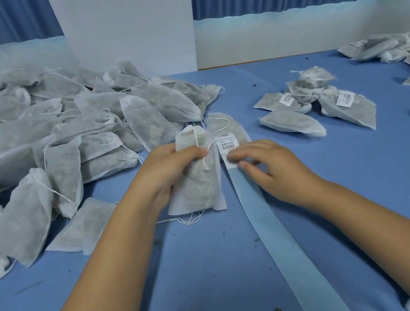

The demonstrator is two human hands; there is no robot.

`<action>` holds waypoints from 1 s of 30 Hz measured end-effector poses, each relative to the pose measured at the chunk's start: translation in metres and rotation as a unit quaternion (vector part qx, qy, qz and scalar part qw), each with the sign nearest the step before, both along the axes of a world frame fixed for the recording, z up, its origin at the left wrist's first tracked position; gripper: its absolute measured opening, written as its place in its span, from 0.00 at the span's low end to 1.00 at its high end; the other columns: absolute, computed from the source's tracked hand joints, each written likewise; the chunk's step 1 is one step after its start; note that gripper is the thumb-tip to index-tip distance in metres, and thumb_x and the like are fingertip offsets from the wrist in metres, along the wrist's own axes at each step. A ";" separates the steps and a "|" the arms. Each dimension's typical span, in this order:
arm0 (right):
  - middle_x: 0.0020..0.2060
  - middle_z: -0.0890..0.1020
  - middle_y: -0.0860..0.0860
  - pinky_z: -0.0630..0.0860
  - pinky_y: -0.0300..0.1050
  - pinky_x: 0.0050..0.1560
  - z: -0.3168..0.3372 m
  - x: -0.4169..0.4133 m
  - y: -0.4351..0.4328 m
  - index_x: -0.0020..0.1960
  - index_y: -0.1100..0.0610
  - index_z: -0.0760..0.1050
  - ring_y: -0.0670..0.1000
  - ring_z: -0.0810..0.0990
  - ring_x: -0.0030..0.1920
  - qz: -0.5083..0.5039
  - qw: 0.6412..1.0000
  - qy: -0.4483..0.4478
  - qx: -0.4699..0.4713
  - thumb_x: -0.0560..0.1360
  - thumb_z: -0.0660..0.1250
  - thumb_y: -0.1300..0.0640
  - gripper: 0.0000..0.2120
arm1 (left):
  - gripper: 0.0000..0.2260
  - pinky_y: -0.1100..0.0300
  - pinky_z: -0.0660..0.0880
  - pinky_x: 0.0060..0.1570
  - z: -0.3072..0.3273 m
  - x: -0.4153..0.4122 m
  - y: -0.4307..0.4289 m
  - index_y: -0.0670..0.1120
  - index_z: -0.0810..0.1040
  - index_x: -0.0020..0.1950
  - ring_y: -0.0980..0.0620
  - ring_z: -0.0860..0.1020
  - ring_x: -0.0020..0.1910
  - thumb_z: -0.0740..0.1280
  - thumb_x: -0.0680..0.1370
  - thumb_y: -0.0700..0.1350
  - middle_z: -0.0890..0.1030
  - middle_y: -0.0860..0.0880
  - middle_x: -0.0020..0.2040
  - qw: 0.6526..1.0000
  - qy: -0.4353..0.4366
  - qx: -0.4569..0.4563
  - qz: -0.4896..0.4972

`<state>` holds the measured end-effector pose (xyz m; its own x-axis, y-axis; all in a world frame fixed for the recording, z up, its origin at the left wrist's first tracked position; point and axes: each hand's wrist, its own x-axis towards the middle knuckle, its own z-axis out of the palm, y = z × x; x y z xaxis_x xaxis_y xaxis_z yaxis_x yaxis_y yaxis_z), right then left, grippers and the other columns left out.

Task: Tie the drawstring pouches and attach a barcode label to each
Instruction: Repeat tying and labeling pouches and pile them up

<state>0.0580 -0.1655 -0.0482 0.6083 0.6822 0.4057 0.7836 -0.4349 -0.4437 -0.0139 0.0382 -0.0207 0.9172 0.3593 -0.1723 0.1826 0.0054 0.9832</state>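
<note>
Left hand [171, 171]: fingers and thumb curl round a pouch [197, 183], held upright at centre, thumb on its string.
Right hand [275, 168]: blurred; bent fingertips at a barcode label [226, 146]; I cannot tell whether they pinch it.
Paper strip [277, 230]: runs from the near edge to the label across the blue table [206, 289].
Left: large pouch pile [47, 132].
Far right: labelled pouches [324, 101].
</note>
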 end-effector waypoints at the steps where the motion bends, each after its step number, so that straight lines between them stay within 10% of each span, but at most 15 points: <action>1: 0.60 0.80 0.48 0.65 0.33 0.61 -0.002 0.002 0.000 0.65 0.53 0.77 0.51 0.74 0.62 -0.002 0.998 0.000 -0.057 0.81 0.62 0.59 0.14 | 0.08 0.61 0.80 0.36 0.000 0.000 0.004 0.48 0.85 0.33 0.52 0.83 0.33 0.74 0.72 0.42 0.85 0.48 0.36 1.000 0.009 0.005 -0.009; 10: 0.41 0.73 0.46 0.65 0.31 0.44 -0.001 -0.001 0.003 0.62 0.53 0.79 0.46 0.71 0.43 0.032 0.991 0.037 -0.122 0.77 0.69 0.56 0.14 | 0.06 0.57 0.75 0.43 -0.008 0.000 -0.001 0.43 0.81 0.47 0.49 0.80 0.39 0.71 0.71 0.42 0.83 0.45 0.41 0.989 0.075 -0.058 -0.115; 30: 0.46 0.80 0.47 0.69 0.37 0.49 -0.003 -0.002 0.001 0.54 0.50 0.83 0.46 0.75 0.47 -0.022 0.999 0.033 -0.024 0.71 0.76 0.52 0.12 | 0.10 0.61 0.80 0.37 -0.010 -0.002 0.005 0.44 0.86 0.39 0.51 0.84 0.37 0.66 0.77 0.40 0.85 0.46 0.40 0.966 0.107 -0.172 -0.160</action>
